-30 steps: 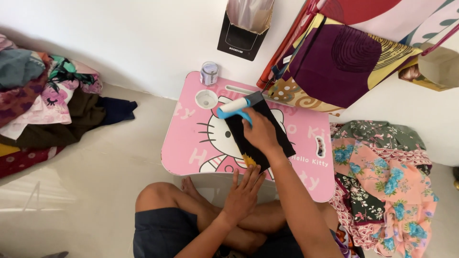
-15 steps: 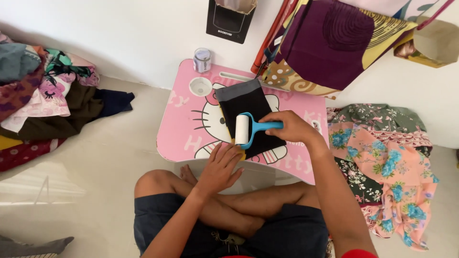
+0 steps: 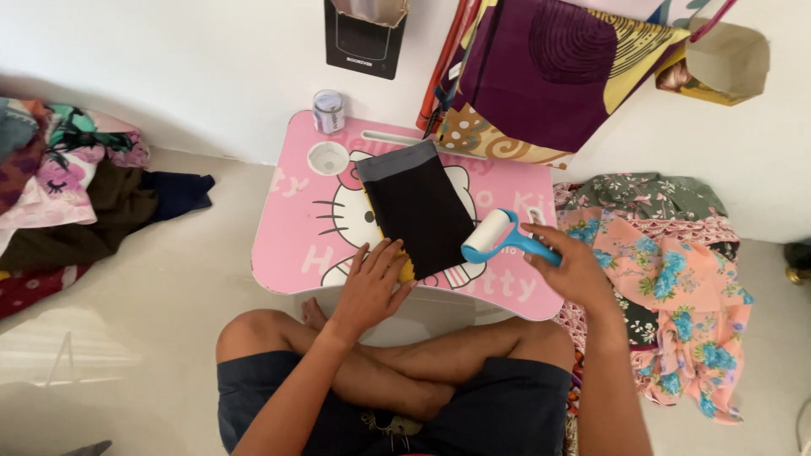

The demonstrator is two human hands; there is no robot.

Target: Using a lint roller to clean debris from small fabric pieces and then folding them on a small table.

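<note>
Two hands are at work over the pink desk [image 3: 287, 245], and going from left to right the scene begins with a heap of mixed clothes [image 3: 76, 194] on the floor by the wall. On the desk's far left corner stand a small lidded jar [image 3: 328, 111] and a round white cup holder [image 3: 328, 157]. The left hand [image 3: 372, 283] lies flat with its fingers spread, pressing the near corner of the folded black cloth [image 3: 418, 207], which sits slantwise across the middle of the desk. Half a second ago the lint roller [image 3: 498, 235] was rolling on the cloth's lower half; now it is off the cloth's right edge and seems lifted clear of it, though the angle makes the gap hard to judge. The right hand [image 3: 574, 268] has its grip closed round the roller's blue handle, the white drum pointing back toward the cloth. That shift suggests one stroke down the fabric has ended, with the cloth pinned as before. Further right, a floral pile of fabric [image 3: 676, 279] lies on the floor, and purple patterned cloth [image 3: 549, 67] hangs against the wall.
</note>
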